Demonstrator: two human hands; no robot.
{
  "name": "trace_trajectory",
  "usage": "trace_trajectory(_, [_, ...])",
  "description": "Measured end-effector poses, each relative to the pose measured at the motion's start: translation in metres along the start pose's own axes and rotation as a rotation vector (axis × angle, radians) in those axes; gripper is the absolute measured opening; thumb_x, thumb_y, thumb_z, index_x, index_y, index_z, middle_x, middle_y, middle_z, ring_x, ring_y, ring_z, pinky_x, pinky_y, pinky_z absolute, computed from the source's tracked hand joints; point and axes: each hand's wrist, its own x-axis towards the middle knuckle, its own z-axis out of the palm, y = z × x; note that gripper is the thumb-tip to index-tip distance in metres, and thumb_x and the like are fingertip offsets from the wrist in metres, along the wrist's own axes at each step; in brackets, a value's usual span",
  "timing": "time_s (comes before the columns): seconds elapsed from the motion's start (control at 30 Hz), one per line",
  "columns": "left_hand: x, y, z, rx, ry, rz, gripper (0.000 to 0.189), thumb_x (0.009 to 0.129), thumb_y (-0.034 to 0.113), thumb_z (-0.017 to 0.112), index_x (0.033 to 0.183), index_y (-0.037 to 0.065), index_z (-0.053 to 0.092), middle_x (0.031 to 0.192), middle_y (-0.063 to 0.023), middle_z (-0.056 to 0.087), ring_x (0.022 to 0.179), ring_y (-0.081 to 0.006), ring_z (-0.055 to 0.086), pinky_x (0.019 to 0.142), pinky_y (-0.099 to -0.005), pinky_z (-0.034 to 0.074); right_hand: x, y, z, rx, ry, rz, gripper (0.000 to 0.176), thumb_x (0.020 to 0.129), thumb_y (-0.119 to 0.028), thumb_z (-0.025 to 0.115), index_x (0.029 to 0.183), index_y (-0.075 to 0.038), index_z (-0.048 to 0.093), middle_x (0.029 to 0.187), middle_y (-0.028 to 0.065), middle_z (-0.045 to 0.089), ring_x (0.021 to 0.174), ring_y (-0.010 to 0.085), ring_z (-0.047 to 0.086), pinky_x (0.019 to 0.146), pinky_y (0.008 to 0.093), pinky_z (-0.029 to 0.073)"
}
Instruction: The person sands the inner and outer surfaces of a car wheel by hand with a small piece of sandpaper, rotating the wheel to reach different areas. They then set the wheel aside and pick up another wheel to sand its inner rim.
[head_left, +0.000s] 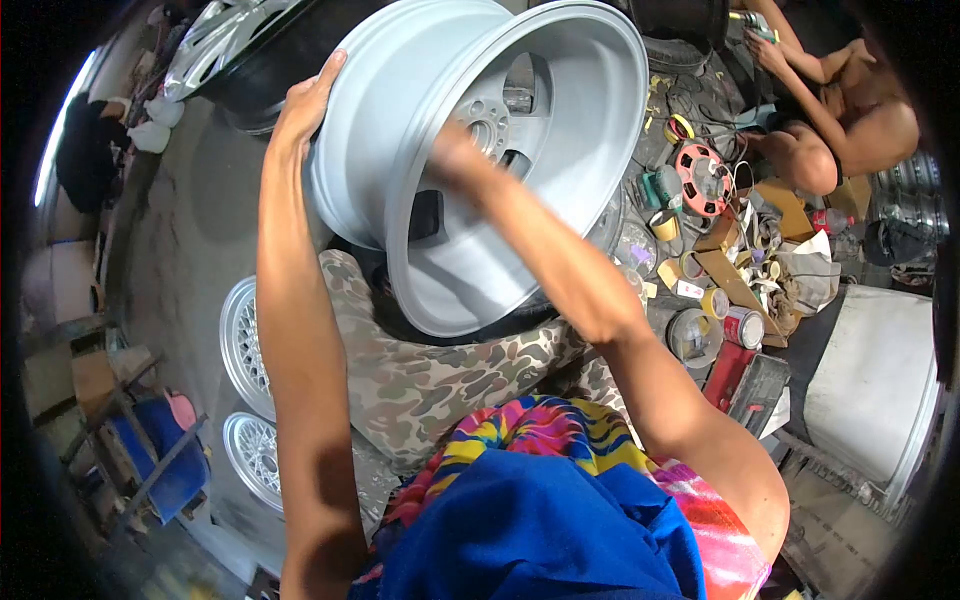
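A grey-painted wheel rim stands tilted in front of me, above the camouflage-covered knees, its open barrel turned towards me. My left hand grips its far left edge, thumb along the outside; the other fingers are partly hidden. Inside the barrel, close to the hub and spokes, my right hand is smeared by motion. Its fingers cannot be made out, nor whether they hold anything. Beneath the rim, something black shows, perhaps a tyre or stand.
Two silver mesh wheels lie on the floor at left. To the right are a red cable reel, tape rolls, cans and a cardboard box. Another person crouches at upper right, holding a tool. A blue chair sits lower left.
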Motion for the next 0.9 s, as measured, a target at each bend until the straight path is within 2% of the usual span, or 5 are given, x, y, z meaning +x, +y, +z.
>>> trace_trajectory(0.07, [0.001,-0.003,0.0,-0.012,-0.015,0.002,0.094,0.078,0.073,0.064,0.12,-0.01,0.063,0.11,-0.0239,0.068,0.105,-0.0287,0.065,0.096,-0.0379,0.047,-0.068,0.034,0.03,-0.575,-0.189,-0.472,0.039,0.088,-0.016,0.063,0.125,-0.005,0.059,0.124,0.0176,0.063,0.112,0.0322,0.06,0.095,0.0397,0.049])
trace_trajectory(0.13, [0.005,-0.007,0.0,-0.008,-0.01,0.022,0.094,0.078,0.073,0.064,0.12,-0.011,0.063,0.11,-0.0237,0.068,0.104,-0.028,0.065,0.095,-0.0375,0.048,-0.092,0.089,-0.005,-0.827,-0.657,-0.183,0.041,0.084,-0.006,0.057,0.124,-0.009,0.062,0.118,0.0219,0.063,0.109,0.0399,0.06,0.095,0.0464,0.048])
trace_trajectory(0.4, [0.002,-0.004,0.002,0.001,-0.018,0.068,0.088,0.081,0.07,0.061,0.123,-0.008,0.062,0.115,-0.0295,0.065,0.111,-0.0383,0.063,0.098,-0.044,0.047,-0.018,0.03,-0.223,-2.308,-0.37,-0.178,0.022,0.092,-0.02,0.058,0.111,-0.01,0.065,0.117,0.0108,0.06,0.099,0.0243,0.064,0.079,0.036,0.052])
trace_trajectory(0.53, [-0.006,0.002,0.008,-0.117,0.088,0.057,0.056,0.095,0.049,0.059,0.094,-0.006,0.073,0.08,-0.0042,0.067,0.077,-0.0129,0.056,0.071,-0.032,0.047,0.006,0.016,-0.233,-2.35,-0.209,-0.316,0.025,0.093,-0.023,0.055,0.112,-0.01,0.064,0.113,0.0106,0.062,0.093,0.0238,0.065,0.075,0.0355,0.051])
trace_trajectory(0.9, [0.015,-0.02,0.014,0.19,0.254,0.233,0.056,0.093,0.051,0.057,0.084,-0.003,0.068,0.081,-0.0188,0.07,0.076,-0.0237,0.064,0.072,-0.0392,0.047,-0.134,0.099,-0.007,-0.821,-0.234,-0.131,0.03,0.09,-0.02,0.055,0.106,0.002,0.069,0.086,0.0179,0.073,0.078,0.031,0.071,0.073,0.0409,0.056])
